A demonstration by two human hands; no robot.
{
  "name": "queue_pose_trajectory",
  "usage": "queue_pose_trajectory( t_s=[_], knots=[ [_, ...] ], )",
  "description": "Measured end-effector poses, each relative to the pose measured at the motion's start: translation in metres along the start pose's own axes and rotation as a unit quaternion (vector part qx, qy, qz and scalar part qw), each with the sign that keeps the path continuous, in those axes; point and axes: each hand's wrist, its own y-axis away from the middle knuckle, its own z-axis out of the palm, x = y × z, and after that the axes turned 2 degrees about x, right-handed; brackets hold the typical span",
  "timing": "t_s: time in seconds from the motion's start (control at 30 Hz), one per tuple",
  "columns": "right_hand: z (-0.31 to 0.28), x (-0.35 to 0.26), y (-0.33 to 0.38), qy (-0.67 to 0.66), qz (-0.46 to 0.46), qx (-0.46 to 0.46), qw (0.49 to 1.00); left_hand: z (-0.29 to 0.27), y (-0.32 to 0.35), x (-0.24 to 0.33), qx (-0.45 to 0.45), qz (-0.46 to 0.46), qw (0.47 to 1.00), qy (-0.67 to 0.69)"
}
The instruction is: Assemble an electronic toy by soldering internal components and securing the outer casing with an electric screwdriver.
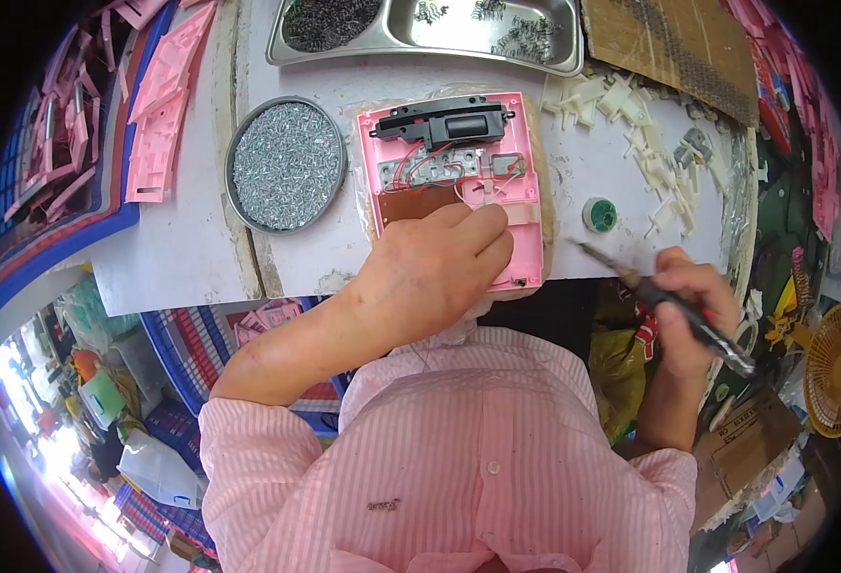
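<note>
A pink plastic housing [532, 244] lies in front of me. It holds a black plastic assembly [440, 119], a metal plate [406, 172] with red wires, a grey square part [508, 166] and a brown board [406, 205]. My left hand [440, 263] rests over its near part, fingers bent down into it beside thin white wires. The fingertips are closed, and whatever they pinch is hidden. To the right, my right hand [693, 306] grips a soldering iron [693, 325] by its black handle. Its thin tip points left, just outside the housing. A small round tub [600, 215] with green contents stands close by.
Left of the housing sits a round dish [342, 181] full of small screws. A metal tray [382, 53] of springs stands behind. White plastic parts [654, 158] are strewn at right beside cardboard [678, 48]. Pink parts [168, 115] pile up at far left. A yellow fan [833, 371] is at far right.
</note>
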Motion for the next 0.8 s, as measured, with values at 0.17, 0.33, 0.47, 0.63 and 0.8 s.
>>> queue_pose_trajectory(
  t_s=[0.17, 0.33, 0.47, 0.63, 0.8],
  knots=[
    [-0.054, 0.005, 0.037, -0.048, 0.07, 0.196, 0.977, 0.004, 0.001, 0.0, 0.026, 0.011, 1.0, -0.009],
    [-0.045, 0.007, 0.044, -0.062, 0.068, 0.195, 0.976, 0.002, 0.001, 0.0, 0.014, -0.002, 1.0, -0.001],
    [-0.023, 0.008, 0.036, -0.07, 0.07, 0.17, 0.981, 0.002, 0.0, 0.0, 0.016, -0.002, 1.0, 0.001],
    [-0.011, 0.01, 0.021, -0.077, 0.061, 0.131, 0.987, 0.007, 0.001, -0.004, 0.065, 0.017, 0.998, -0.001],
    [-0.012, 0.012, 0.018, -0.068, 0.043, 0.146, 0.986, -0.005, 0.005, -0.006, 0.22, -0.092, 0.97, 0.051]
  ],
)
